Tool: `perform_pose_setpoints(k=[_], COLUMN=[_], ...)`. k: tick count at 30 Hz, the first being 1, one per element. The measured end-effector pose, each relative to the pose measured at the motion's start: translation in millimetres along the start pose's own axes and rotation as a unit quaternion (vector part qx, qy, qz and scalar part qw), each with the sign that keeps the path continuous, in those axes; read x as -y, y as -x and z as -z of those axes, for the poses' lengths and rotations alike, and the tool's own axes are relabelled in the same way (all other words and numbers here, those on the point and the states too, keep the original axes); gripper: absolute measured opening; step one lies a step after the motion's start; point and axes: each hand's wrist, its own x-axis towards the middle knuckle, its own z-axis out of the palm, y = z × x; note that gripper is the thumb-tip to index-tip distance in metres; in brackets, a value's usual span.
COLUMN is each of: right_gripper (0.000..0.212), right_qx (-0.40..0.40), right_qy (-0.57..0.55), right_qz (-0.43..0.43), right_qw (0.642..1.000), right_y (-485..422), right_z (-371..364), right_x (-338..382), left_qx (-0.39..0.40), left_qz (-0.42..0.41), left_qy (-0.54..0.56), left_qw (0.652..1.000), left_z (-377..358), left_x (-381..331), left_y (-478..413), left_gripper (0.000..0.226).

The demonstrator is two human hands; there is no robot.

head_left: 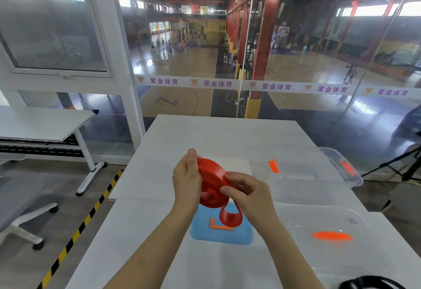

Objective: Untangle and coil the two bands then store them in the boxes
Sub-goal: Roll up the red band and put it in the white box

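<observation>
A wide red band [210, 182] is rolled into a thick coil held above the white table [159, 174]. My left hand [186, 179] grips the coil's left side, thumb on top. My right hand [247, 191] pinches the band on the coil's right side. A short loose tail of the band [230, 218] curls down below the coil. Under it lies a blue box lid [205, 231] with an orange clip [219, 226]. A clear box [314, 174] with orange latches stands to the right. No second band shows.
A clear lid [330, 236] with an orange handle lies at the near right. A dark object [369, 283] sits at the bottom right edge. Left of the table are a folding table [45, 124], a grey chair [20, 209] and yellow-black floor tape [86, 218]. A glass wall rises behind the table.
</observation>
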Motion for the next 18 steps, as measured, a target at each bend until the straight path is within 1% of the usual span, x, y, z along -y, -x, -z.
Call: perform_pose_setpoints(k=[2,7,10,15,18], right_gripper=[0.031,0.028,0.029,0.034,0.035], right_qx=[0.003,0.005,-0.005,-0.022,-0.034], right_qy=[-0.003,0.042,0.035,0.006,-0.020], right_qz=[-0.005,0.023,0.024,0.002,-0.011], right_qw=[1.000,0.999,0.999,1.000,0.999], right_y=[2,2,-1,4,8], right_z=[0,-1,-4,-11,-13], right_x=[-2,-3,0,-8,-12], left_qx=[0.000,0.003,0.005,-0.018,-0.004], left_qz=[0.017,0.064,0.087,0.085,0.108], left_qy=[0.018,0.044,0.066,0.094,0.111], left_qw=[1.000,0.997,0.994,0.992,0.988], left_z=[2,4,4,8,9], left_x=[-2,-4,-4,-5,-3], left_y=[-1,-3,-5,-9,-15], left_gripper=[0.041,0.043,0.043,0.045,0.051])
